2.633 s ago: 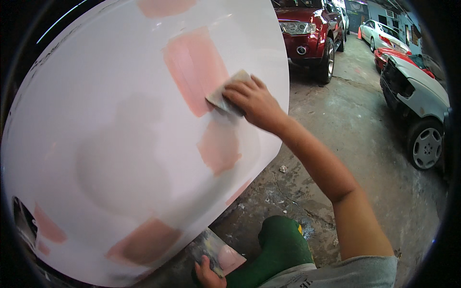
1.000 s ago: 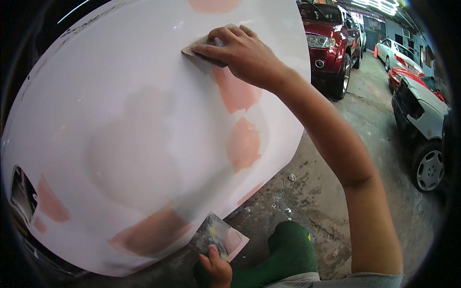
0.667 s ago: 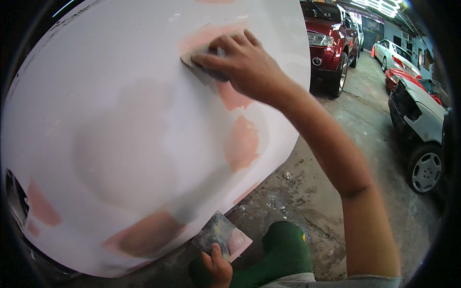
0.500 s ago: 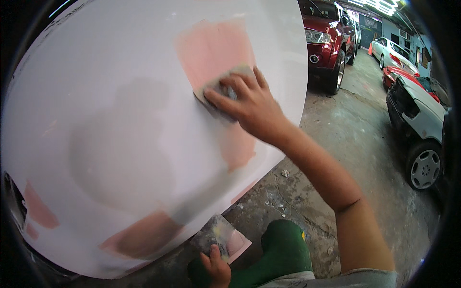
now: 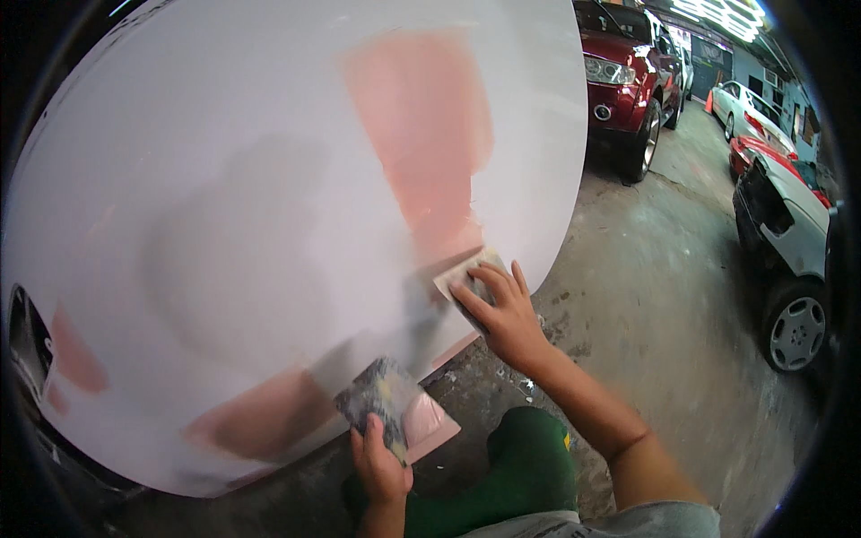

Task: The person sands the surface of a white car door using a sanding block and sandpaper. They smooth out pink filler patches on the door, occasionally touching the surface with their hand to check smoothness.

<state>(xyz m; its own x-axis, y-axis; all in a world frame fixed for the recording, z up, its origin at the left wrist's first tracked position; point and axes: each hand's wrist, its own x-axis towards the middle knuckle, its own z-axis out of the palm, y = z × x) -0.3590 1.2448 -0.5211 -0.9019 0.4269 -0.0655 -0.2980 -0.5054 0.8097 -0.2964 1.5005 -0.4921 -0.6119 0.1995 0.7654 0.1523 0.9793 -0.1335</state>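
Observation:
In front of me spreads a large white car panel [image 5: 242,108]. A long pink filler patch [image 5: 426,108] runs down its right half, narrowing toward me. My right hand [image 5: 513,327] is closed on a flat, pale putty spreader [image 5: 456,276], its edge at the patch's lower end; I cannot tell whether it touches the panel. By the panel's near edge, my left hand [image 5: 381,466] grips a stained grey mixing board [image 5: 372,390], thumb on top. A smooth mound of pink filler [image 5: 426,420] sits on the board's right part.
More pink patches lie on the panel, one near its front edge [image 5: 260,417] and one at the far left [image 5: 76,354]. A dark red vehicle [image 5: 619,76] stands beyond the panel. At right are a partly stripped car body [image 5: 789,233] and a white car [image 5: 753,108] on the concrete floor [image 5: 655,278].
My right hand has drawn the spreader down toward me, and the pink patch now extends unbroken along that path. My left hand has raised the board slightly toward the panel.

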